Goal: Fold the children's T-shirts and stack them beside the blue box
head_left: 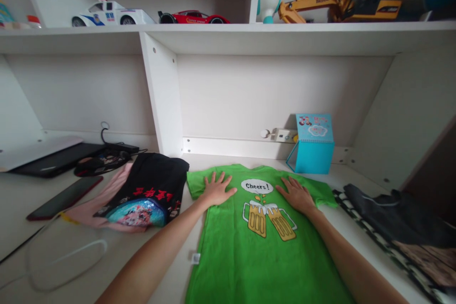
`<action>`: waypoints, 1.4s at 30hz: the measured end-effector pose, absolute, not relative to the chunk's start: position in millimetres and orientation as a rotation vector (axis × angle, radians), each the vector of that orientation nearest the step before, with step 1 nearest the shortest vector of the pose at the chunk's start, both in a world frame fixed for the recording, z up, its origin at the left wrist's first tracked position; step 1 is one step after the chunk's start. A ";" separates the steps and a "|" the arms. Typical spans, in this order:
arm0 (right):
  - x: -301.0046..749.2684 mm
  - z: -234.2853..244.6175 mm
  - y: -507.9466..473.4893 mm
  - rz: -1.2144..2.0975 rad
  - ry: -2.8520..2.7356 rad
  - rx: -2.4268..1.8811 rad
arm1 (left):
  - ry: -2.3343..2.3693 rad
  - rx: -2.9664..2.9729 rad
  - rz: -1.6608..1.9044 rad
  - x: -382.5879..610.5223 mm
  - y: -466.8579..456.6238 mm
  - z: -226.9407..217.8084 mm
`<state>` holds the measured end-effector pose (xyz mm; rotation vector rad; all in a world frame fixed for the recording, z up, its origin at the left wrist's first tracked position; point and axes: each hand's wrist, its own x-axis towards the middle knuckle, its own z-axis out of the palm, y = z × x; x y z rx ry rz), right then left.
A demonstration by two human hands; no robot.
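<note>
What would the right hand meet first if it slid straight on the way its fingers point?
The right hand, flat on the green T-shirt, points up and slightly left. It would probably cross the shirt's collar edge onto bare desk, then reach the white back panel by the wall socket. The blue box looks just right of that line; depth is unclear.

A single view comes from a camera worn on the person's head, looking forward and down over the table point(117, 256) toward the white shelf unit point(228, 33) at its back. It sits close: both forearms run in from the bottom edge, and the green T-shirt point(249, 256) fills the lower middle. The upper shelf lies along the top edge.
</note>
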<state>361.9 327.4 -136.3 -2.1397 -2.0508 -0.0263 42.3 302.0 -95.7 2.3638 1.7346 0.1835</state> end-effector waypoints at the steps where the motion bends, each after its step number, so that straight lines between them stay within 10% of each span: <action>1: 361.4 -135.9 327.3 -0.026 -2.051 -2.143 | 1.735 2.366 0.184 42.5 301.5 -95.1; 20: 351.7 -118.3 310.4 -0.046 -2.036 -2.108 | 1.741 2.331 0.220 45.1 295.0 -87.6; 30: 232.3 -14.9 202.5 -0.016 -2.494 -1.450 | 2.000 2.231 0.526 16.4 320.7 -77.6; 42: 153.4 -73.9 79.3 -0.026 -2.791 -0.899 | 2.084 1.797 0.376 -57.9 338.5 -46.5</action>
